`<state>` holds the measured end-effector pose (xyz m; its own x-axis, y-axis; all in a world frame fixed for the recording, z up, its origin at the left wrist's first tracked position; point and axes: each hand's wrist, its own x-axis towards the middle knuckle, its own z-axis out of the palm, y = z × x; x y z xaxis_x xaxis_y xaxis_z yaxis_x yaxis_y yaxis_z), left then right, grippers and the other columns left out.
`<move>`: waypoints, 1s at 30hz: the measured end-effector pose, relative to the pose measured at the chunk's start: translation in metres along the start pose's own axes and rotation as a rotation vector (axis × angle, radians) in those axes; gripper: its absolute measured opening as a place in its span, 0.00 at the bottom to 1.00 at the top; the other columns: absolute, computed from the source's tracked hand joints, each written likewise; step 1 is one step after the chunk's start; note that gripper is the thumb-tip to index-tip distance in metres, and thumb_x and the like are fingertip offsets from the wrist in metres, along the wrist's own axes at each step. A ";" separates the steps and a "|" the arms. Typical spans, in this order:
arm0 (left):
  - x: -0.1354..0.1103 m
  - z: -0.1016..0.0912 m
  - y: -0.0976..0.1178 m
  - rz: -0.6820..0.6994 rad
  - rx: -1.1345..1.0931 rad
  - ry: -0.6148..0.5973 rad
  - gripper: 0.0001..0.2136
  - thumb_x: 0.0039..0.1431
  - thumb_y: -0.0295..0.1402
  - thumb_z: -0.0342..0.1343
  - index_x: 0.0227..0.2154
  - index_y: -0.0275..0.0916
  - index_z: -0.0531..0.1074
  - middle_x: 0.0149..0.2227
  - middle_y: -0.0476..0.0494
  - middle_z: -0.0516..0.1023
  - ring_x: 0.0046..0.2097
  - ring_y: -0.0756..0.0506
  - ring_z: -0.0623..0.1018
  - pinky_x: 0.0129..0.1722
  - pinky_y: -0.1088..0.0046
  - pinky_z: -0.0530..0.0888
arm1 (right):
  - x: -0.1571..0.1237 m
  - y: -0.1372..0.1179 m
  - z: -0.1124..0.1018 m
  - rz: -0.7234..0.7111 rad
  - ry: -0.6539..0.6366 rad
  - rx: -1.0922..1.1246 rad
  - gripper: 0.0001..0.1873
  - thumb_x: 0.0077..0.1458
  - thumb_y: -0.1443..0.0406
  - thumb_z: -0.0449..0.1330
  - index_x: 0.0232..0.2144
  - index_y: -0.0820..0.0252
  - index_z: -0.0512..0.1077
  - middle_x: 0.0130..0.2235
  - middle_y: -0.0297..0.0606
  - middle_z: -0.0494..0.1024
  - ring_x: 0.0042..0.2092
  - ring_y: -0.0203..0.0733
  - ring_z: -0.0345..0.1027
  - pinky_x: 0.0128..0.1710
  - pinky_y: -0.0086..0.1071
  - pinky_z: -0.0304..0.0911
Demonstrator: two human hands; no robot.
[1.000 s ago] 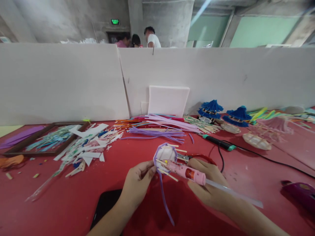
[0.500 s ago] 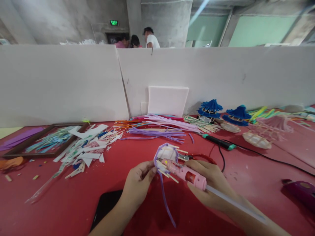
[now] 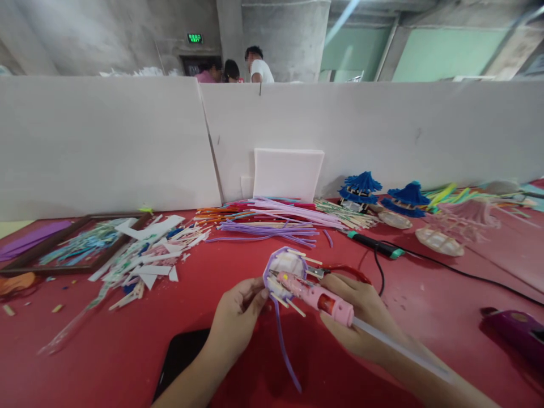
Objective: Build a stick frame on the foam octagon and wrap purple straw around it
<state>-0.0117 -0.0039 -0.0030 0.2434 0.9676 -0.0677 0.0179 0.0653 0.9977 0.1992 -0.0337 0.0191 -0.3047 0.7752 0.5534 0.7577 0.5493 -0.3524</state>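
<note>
Between thumb and fingers, my left hand pinches the left edge of a small rounded craft piece. The piece has a white base, a purple pipe-cleaner rim and several pale sticks poking out. A loose purple pipe-cleaner end hangs below it. My right hand is wrapped round a pink hot glue gun, whose tip points at the inner left side of the piece. From its back runs a clear glue stick. Red-handled scissors lie partly hidden behind the piece and my right hand.
Pipe cleaners lie in bundles behind my hands. White paper scraps and a brown frame are at left, a black phone below. At right are blue roof-shaped models, a black corded tool and a purple glue gun.
The whole view has shifted slightly. The glue gun tip sits a little further left and higher against the craft piece; both holds are unchanged.
</note>
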 end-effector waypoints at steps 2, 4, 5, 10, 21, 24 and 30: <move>0.000 0.000 0.000 0.000 0.004 0.004 0.14 0.53 0.39 0.57 0.41 0.37 0.75 0.42 0.40 0.81 0.41 0.44 0.79 0.40 0.71 0.74 | 0.000 0.000 0.000 0.014 -0.002 -0.009 0.08 0.46 0.69 0.49 0.21 0.56 0.53 0.19 0.30 0.62 0.19 0.33 0.56 0.19 0.25 0.49; 0.000 0.000 0.000 -0.007 0.008 0.006 0.15 0.53 0.39 0.57 0.41 0.37 0.75 0.42 0.40 0.81 0.42 0.44 0.79 0.40 0.71 0.74 | -0.001 0.001 0.000 0.033 0.001 -0.011 0.08 0.46 0.69 0.50 0.21 0.56 0.53 0.19 0.30 0.62 0.19 0.33 0.56 0.19 0.25 0.48; 0.000 0.000 0.000 -0.008 0.012 0.006 0.15 0.53 0.39 0.57 0.41 0.38 0.75 0.42 0.40 0.81 0.42 0.44 0.79 0.40 0.71 0.74 | -0.001 0.001 0.000 0.041 0.000 -0.011 0.07 0.46 0.69 0.50 0.21 0.56 0.53 0.19 0.30 0.62 0.19 0.33 0.56 0.19 0.25 0.48; -0.001 0.000 0.001 0.008 0.038 0.013 0.15 0.53 0.40 0.57 0.41 0.37 0.75 0.41 0.40 0.81 0.42 0.42 0.79 0.40 0.69 0.75 | -0.002 -0.001 0.000 0.046 0.026 -0.018 0.07 0.45 0.69 0.49 0.21 0.56 0.53 0.19 0.29 0.63 0.18 0.32 0.56 0.18 0.25 0.48; -0.002 0.000 0.001 0.014 0.071 0.030 0.15 0.54 0.39 0.56 0.41 0.38 0.75 0.42 0.40 0.81 0.42 0.43 0.79 0.41 0.70 0.75 | -0.003 0.002 -0.001 0.074 0.022 -0.019 0.06 0.45 0.69 0.50 0.22 0.56 0.54 0.20 0.30 0.64 0.20 0.33 0.56 0.20 0.25 0.49; -0.003 0.000 0.001 0.015 0.083 0.039 0.15 0.53 0.39 0.56 0.41 0.38 0.76 0.41 0.40 0.81 0.41 0.42 0.79 0.40 0.70 0.75 | -0.002 0.002 -0.001 0.067 0.036 -0.012 0.04 0.46 0.69 0.49 0.23 0.56 0.58 0.21 0.30 0.65 0.20 0.34 0.58 0.21 0.26 0.50; -0.003 0.001 0.002 0.025 0.089 0.044 0.15 0.53 0.39 0.56 0.40 0.37 0.76 0.40 0.40 0.82 0.40 0.43 0.79 0.39 0.70 0.75 | -0.002 0.004 -0.001 0.067 0.044 -0.011 0.03 0.47 0.69 0.49 0.24 0.56 0.59 0.20 0.29 0.63 0.20 0.33 0.56 0.20 0.26 0.49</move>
<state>-0.0116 -0.0066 -0.0007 0.2019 0.9786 -0.0403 0.0992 0.0205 0.9949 0.2036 -0.0340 0.0176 -0.2280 0.7953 0.5617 0.7820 0.4933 -0.3811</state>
